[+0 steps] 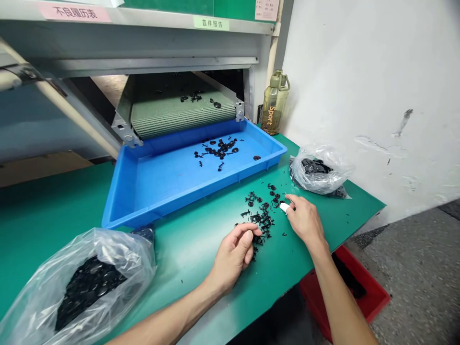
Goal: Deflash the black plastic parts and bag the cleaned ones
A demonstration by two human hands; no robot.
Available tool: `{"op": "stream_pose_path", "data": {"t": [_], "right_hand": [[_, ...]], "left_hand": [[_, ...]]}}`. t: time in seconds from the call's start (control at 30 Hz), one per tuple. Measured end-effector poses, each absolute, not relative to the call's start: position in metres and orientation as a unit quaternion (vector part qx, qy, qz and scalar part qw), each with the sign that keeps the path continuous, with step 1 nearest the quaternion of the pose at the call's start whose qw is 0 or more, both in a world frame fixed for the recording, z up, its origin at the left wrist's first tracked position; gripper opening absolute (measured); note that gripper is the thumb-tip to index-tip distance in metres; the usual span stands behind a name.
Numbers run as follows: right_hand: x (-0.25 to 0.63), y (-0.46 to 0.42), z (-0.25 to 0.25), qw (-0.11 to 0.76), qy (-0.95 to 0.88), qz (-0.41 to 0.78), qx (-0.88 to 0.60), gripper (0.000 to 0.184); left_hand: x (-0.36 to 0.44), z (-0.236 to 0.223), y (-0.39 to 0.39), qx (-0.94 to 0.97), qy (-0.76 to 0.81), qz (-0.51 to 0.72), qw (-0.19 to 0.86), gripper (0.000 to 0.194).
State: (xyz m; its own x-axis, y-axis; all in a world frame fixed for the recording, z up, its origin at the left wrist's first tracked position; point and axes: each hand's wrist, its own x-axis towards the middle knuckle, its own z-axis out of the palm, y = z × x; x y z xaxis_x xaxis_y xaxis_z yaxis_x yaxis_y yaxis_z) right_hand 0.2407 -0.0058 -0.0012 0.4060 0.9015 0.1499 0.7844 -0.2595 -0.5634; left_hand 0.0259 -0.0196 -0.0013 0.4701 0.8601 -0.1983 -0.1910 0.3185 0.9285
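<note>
A scatter of small black plastic parts [262, 213] lies on the green table [201, 249] in front of a blue tray [158, 191]. My left hand [235, 251] rests at the near edge of the scatter, its fingers curled in a pinch over some of the parts. My right hand [304, 218] lies at the right of the scatter, with a white cot on one fingertip, fingers drawn together on the table. Whether either hand holds a part is hidden.
A ribbed conveyor [179, 115] carries black parts into the tray. A clear bag of black parts [82, 287] sits near left, another bag [318, 170] at right. A water bottle [273, 103] stands by the white wall. A red bin [355, 287] sits under the table's right edge.
</note>
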Motion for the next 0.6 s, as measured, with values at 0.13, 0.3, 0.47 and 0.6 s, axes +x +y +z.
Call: {"op": "stream_pose_path", "data": {"t": [0.13, 0.3, 0.47, 0.6], "right_hand": [[0.226, -0.014, 0.006, 0.292, -0.563, 0.121, -0.763, 0.026], [0.183, -0.056, 0.023, 0.357, -0.606, 0.224, -0.675, 0.026], [0.164, -0.074, 0.022, 0.373, -0.643, 0.208, -0.636, 0.032], [0.163, -0.086, 0.011, 0.366, -0.654, 0.103, -0.654, 0.037]], "left_hand": [[0.025, -0.001, -0.018, 0.421, 0.348, 0.343, 0.764, 0.033], [0.023, -0.001, -0.015, 0.397, 0.315, 0.314, 0.803, 0.035], [0.020, -0.003, -0.015, 0.403, 0.323, 0.305, 0.800, 0.034], [0.021, -0.003, -0.016, 0.391, 0.334, 0.320, 0.796, 0.037]]}}
